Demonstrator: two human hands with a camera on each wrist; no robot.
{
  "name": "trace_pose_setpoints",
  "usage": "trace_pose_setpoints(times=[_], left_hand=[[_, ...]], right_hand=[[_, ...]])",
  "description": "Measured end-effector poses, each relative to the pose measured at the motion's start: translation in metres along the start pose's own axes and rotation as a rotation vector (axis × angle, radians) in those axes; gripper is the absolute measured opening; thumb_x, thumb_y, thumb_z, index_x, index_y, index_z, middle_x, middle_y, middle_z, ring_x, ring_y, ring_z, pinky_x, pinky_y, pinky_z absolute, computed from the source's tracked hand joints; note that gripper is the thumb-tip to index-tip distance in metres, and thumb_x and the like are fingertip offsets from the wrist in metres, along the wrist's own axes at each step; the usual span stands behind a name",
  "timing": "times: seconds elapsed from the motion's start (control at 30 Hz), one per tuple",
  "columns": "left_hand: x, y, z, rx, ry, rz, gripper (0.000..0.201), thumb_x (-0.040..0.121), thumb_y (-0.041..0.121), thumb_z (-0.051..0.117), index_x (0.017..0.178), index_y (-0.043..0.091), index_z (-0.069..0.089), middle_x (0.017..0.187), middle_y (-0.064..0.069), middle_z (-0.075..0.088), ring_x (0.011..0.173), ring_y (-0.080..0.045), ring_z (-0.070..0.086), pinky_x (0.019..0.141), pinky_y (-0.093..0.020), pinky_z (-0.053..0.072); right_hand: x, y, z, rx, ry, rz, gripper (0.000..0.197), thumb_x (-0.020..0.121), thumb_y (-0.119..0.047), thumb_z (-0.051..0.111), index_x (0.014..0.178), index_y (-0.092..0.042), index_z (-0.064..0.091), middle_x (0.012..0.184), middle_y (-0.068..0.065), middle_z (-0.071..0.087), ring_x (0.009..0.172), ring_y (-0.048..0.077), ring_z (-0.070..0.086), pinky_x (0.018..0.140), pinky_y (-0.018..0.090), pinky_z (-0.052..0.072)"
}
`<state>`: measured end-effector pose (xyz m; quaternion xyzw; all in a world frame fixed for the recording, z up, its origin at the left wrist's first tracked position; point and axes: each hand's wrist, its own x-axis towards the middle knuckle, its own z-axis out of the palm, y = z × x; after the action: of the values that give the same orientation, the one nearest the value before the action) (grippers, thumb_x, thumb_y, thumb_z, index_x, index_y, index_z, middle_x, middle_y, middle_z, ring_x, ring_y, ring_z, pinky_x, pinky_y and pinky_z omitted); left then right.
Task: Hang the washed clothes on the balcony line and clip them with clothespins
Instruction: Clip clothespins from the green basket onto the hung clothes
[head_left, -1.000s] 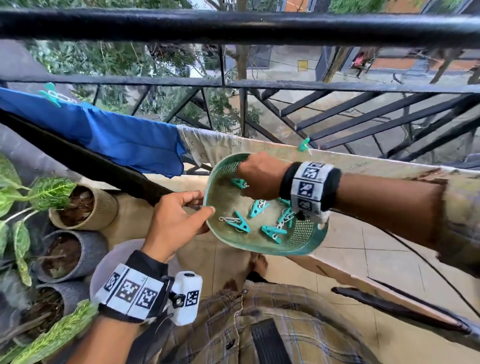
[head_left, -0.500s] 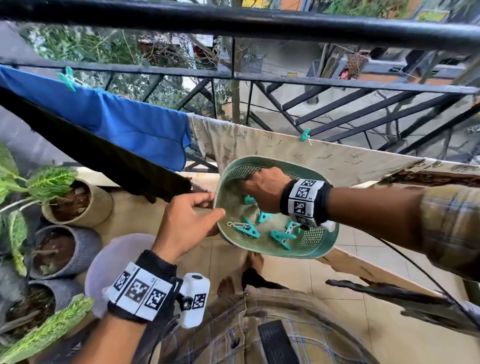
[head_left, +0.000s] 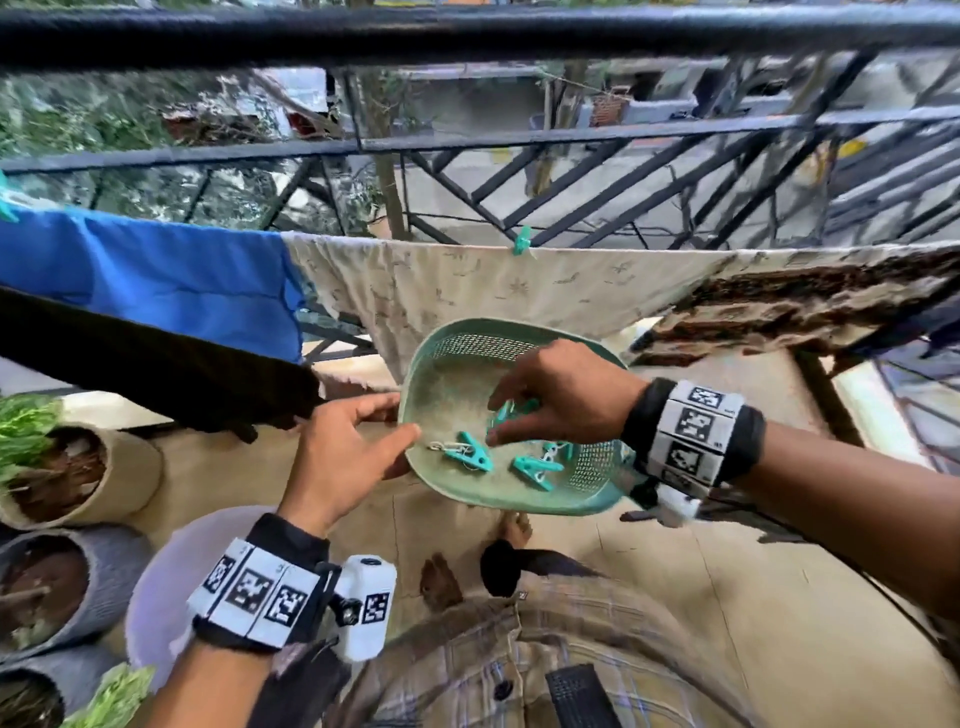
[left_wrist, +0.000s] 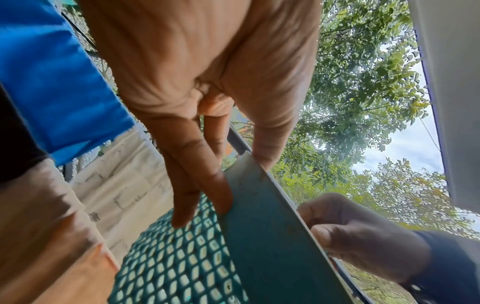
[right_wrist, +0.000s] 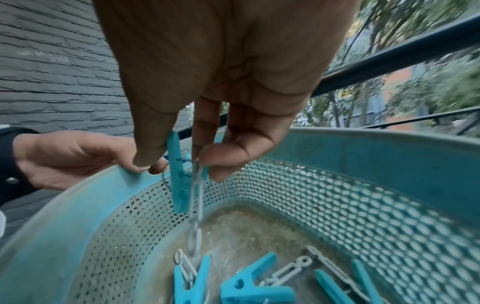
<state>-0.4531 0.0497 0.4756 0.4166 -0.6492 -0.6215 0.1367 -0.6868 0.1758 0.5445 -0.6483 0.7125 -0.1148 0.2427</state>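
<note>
Left hand: our left hand (head_left: 347, 451) grips the near-left rim of the basket (head_left: 519, 506), thumb on the upper lip, fingers (left_wrist: 197, 174) spread against the mesh outside.
Right hand: our right hand (head_left: 561, 397) reaches into the basket with its fingers bunched downward, thumb and fingertips (right_wrist: 221, 156) clamped on a held clothespin (right_wrist: 179, 174) and on the white chain (right_wrist: 196, 207) that hangs from it.
Basket: oval, faded teal plastic, solid lip, perforated mesh wall, scuffed pale floor; we hold it tilted, just below the hung cloth.
Loose clothespins: several teal plastic clips lie on the basket floor, each with white chain links, one loose clothespin (head_left: 467, 454) nearest our left thumb; the held one hangs above them, its chain reaching almost to the floor.
Line and clothes: the line runs across in front of the railing (head_left: 467, 36); a blue cloth (head_left: 156, 275) hangs at the left, a cream printed cloth (head_left: 467, 291) in the middle with one teal clipped pin (head_left: 521, 242) on its top edge, a brown patterned cloth (head_left: 805, 306) at the right.
Room to move: the cream cloth's lower edge hangs just behind the basket rim; to the left stand potted plants (head_left: 57, 467); tiled floor lies open below the basket.
</note>
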Motion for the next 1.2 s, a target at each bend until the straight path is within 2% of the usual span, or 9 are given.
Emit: trace_pose_setpoints(times=[0.2, 0.33, 0.5, 0.67, 0.8, 0.9, 0.97, 1.07, 1.2], left_hand=[[0.012, 0.03, 0.049, 0.055, -0.117, -0.021, 0.057, 0.06, 0.044, 0.081, 0.113, 0.023, 0.074, 0.105, 0.001, 0.077, 0.101, -0.021, 0.072, 0.093, -0.052, 0.055], [0.019, 0.048, 0.106, 0.087, -0.191, -0.042, 0.058, 0.056, 0.043, 0.082, 0.11, 0.025, 0.075, 0.102, -0.002, 0.077, 0.094, -0.026, 0.074, 0.088, -0.054, 0.057], [0.018, 0.073, 0.19, 0.168, -0.228, 0.004, 0.05, 0.057, 0.045, 0.08, 0.106, 0.034, 0.076, 0.104, 0.005, 0.077, 0.098, -0.024, 0.073, 0.093, -0.051, 0.055], [0.02, 0.1, 0.283, 0.245, -0.197, 0.013, 0.046, 0.065, 0.036, 0.084, 0.108, 0.02, 0.077, 0.103, 0.005, 0.077, 0.096, -0.019, 0.073, 0.093, -0.049, 0.056], [0.03, 0.114, 0.345, 0.191, -0.156, -0.013, 0.033, 0.076, 0.016, 0.084, 0.107, 0.013, 0.075, 0.099, -0.004, 0.077, 0.09, -0.025, 0.073, 0.09, -0.051, 0.057], [0.038, 0.122, 0.38, 0.102, -0.112, -0.075, 0.024, 0.083, -0.001, 0.073, 0.104, 0.009, 0.071, 0.087, -0.005, 0.077, 0.07, -0.011, 0.071, 0.068, -0.035, 0.063], [0.045, 0.126, 0.397, 0.039, -0.1, -0.12, 0.022, 0.086, -0.006, 0.067, 0.106, 0.004, 0.069, 0.068, 0.004, 0.074, 0.056, -0.004, 0.066, 0.053, -0.022, 0.057], [0.061, 0.13, 0.413, 0.007, -0.091, -0.147, 0.02, 0.088, -0.007, 0.064, 0.104, 0.004, 0.067, 0.056, 0.009, 0.067, 0.048, -0.001, 0.06, 0.048, -0.016, 0.052], [0.096, 0.127, 0.422, 0.001, -0.06, -0.168, 0.022, 0.087, -0.006, 0.066, 0.103, 0.008, 0.07, 0.078, -0.004, 0.073, 0.054, -0.003, 0.065, 0.051, -0.018, 0.055]], right_hand=[[-0.072, 0.046, -0.012, 0.034, 0.181, 0.132, 0.049, 0.077, -0.07, 0.064, 0.072, -0.023, 0.072, 0.06, -0.008, 0.065, 0.053, 0.007, 0.053, 0.052, 0.023, 0.041], [-0.11, 0.086, -0.02, -0.07, 0.178, 0.171, 0.05, 0.086, -0.061, 0.061, 0.066, -0.015, 0.066, 0.056, 0.004, 0.058, 0.051, 0.021, 0.043, 0.051, 0.027, 0.028], [-0.156, 0.142, -0.038, -0.139, 0.123, 0.215, 0.048, 0.088, -0.061, 0.056, 0.08, -0.017, 0.073, 0.068, 0.004, 0.066, 0.06, 0.024, 0.054, 0.054, 0.03, 0.042], [-0.218, 0.218, -0.082, -0.008, 0.194, 0.241, 0.032, 0.075, -0.055, 0.076, 0.088, -0.025, 0.077, 0.079, -0.004, 0.072, 0.07, 0.018, 0.063, 0.063, 0.024, 0.041], [-0.265, 0.292, -0.129, 0.061, 0.374, 0.31, 0.039, 0.062, -0.051, 0.086, 0.088, -0.024, 0.076, 0.069, -0.009, 0.063, 0.065, 0.009, 0.056, 0.061, 0.021, 0.037], [-0.285, 0.347, -0.163, 0.034, 0.44, 0.406, 0.035, 0.062, -0.052, 0.086, 0.075, -0.022, 0.075, 0.058, -0.012, 0.054, 0.059, 0.01, 0.052, 0.059, 0.022, 0.034], [-0.289, 0.384, -0.181, 0.004, 0.46, 0.464, 0.03, 0.065, -0.046, 0.087, 0.073, -0.019, 0.075, 0.059, -0.008, 0.06, 0.061, 0.016, 0.059, 0.06, 0.022, 0.033], [-0.282, 0.432, -0.197, -0.073, 0.461, 0.507, 0.029, 0.069, -0.043, 0.085, 0.074, -0.016, 0.077, 0.068, 0.005, 0.071, 0.068, 0.024, 0.065, 0.063, 0.025, 0.038], [-0.252, 0.485, -0.204, -0.19, 0.361, 0.539, 0.024, 0.073, -0.038, 0.082, 0.076, -0.015, 0.075, 0.072, 0.01, 0.071, 0.072, 0.029, 0.065, 0.064, 0.025, 0.035]])
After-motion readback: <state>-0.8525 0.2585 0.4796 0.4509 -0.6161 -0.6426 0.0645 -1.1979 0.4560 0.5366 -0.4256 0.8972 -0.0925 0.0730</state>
